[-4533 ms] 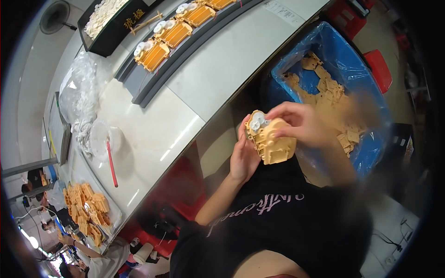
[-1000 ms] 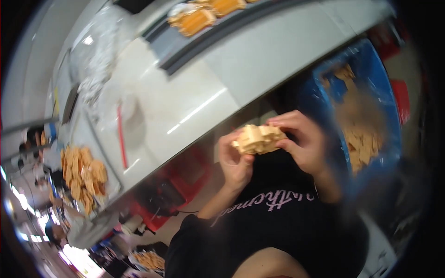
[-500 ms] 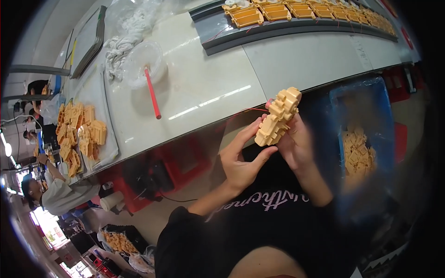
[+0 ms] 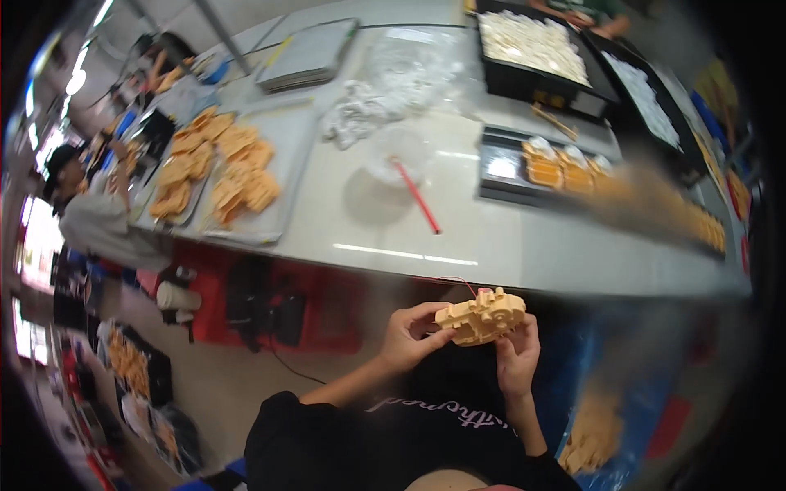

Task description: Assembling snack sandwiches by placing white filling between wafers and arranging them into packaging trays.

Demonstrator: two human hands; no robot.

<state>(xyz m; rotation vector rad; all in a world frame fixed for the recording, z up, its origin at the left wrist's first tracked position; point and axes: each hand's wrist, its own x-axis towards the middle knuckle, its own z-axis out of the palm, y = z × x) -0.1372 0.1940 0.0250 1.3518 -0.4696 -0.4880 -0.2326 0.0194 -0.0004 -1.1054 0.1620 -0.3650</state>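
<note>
An orange moulded plastic part (image 4: 483, 317) with gear-like bumps is held in front of my chest, just below the table's front edge. My left hand (image 4: 407, 335) grips its left end with thumb and fingers. Gripping the part's right underside is my right hand (image 4: 516, 358). A thin red wire runs from the part toward the table edge.
A pale worktable (image 4: 508, 245) spans the view. On it lie a red stick (image 4: 417, 198), clear plastic bags (image 4: 385, 98), grey trays of orange parts (image 4: 221, 164), a black tray (image 4: 573, 176) with a row of orange parts, and black bins of white pieces (image 4: 532, 45). A blue crate (image 4: 606, 425) stands at my right. Another person (image 4: 90, 213) works at left.
The view has swung left and tilted; the orange part has been turned from upright to lying level between both hands, lower in the picture.
</note>
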